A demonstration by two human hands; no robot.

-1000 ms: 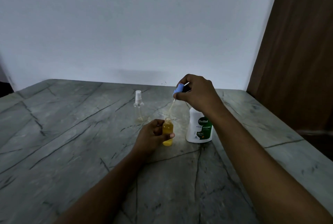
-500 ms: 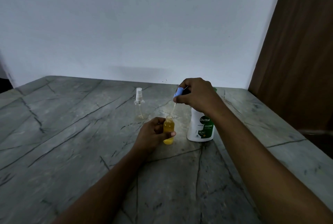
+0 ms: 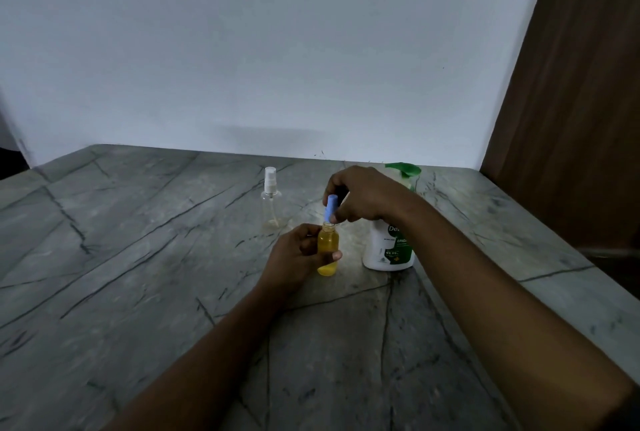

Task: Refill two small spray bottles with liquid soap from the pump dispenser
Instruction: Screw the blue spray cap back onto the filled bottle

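Step in hand (judged): refitting the blue spray head [image 3: 331,206] onto the filled spray bottle [image 3: 327,250].
Left hand [image 3: 294,257]: wrapped round the filled spray bottle, thumb across the front. The bottle was upright, low over the desk [image 3: 138,257]; I could not tell whether its base touched.
Right hand [image 3: 363,195]: pinched the blue spray head at the fingertips, its lower end at the bottle mouth.
Fill level: yellow soap nearly up to the neck.
Technique note: keep the bottle plumb and the head in line with the neck. Lower it straight, then turn lightly until seated. Do not squeeze the body; this full, soap would likely well over the threads and make them slip.
Count, spray bottles: two. One was filled and in my left hand. The clear spray bottle [image 3: 271,203] with a white head stood behind it, well apart, and looked almost empty.
Count, pump dispenser [image 3: 388,250]: one, just right of the filled bottle, partly behind my right wrist.
Count, spray heads: two, one blue and one white.
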